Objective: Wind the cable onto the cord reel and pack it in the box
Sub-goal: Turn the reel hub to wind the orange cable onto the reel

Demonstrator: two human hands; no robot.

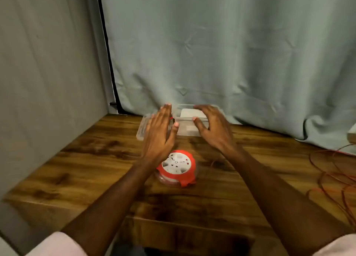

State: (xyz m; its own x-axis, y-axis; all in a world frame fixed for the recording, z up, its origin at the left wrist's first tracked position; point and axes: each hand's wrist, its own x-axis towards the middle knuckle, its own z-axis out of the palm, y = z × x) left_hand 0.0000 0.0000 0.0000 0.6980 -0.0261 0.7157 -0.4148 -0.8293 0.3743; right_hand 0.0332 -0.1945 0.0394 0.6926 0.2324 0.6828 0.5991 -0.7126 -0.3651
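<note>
A red and white cord reel (177, 168) lies flat on the wooden table (77, 169), between my forearms. Thin red cable (335, 180) lies in loose loops at the table's right edge. A clear plastic box (187, 129) stands at the back by the curtain, and its clear lid (141, 131) lies to its left. My left hand (160, 132) hovers over the lid and the box's left end, fingers straight and apart, holding nothing. Over the box's right part hangs my right hand (212, 128), fingers spread and curved, also empty.
A grey-green curtain (231, 53) hangs right behind the box. A grey wall (48, 72) closes the left side. Something pale (351, 132) shows at the far right edge. A dark gap (192, 242) opens at the table's near edge.
</note>
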